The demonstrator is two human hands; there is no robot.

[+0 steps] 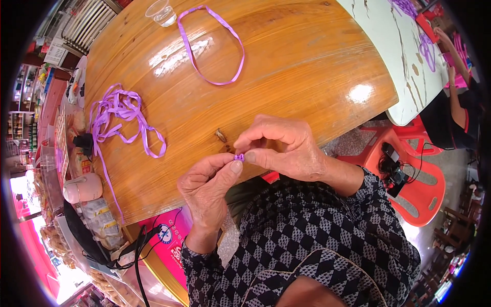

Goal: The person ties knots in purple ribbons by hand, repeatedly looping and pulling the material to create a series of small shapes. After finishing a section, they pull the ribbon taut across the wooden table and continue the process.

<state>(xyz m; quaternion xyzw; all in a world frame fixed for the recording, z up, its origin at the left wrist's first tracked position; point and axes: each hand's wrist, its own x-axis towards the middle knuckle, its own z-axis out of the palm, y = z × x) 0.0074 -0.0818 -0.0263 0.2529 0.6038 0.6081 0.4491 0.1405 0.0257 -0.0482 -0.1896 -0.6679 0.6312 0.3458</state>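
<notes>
Near the front edge of the wooden table (307, 61), my two hands meet over a small folded piece of purple ribbon (239, 157). My left hand (207, 187) pinches it from the left between thumb and forefinger. From the right, my right hand (286, 148) grips the same piece with its thumb and fingertips. How the ribbon is folded is too small to make out. A loose heap of purple ribbon (120, 110) lies to the left, one end trailing to the front edge. Farther back rests a single open loop of purple ribbon (242, 56).
A clear plastic cup (164, 15) stands at the far edge. On the right, a person (458, 105) sits by a white marbled table (409, 66) with more purple ribbon. Red plastic chairs (427, 194) stand at right, one holding a dark device and cables. A pink container (83, 188) sits left.
</notes>
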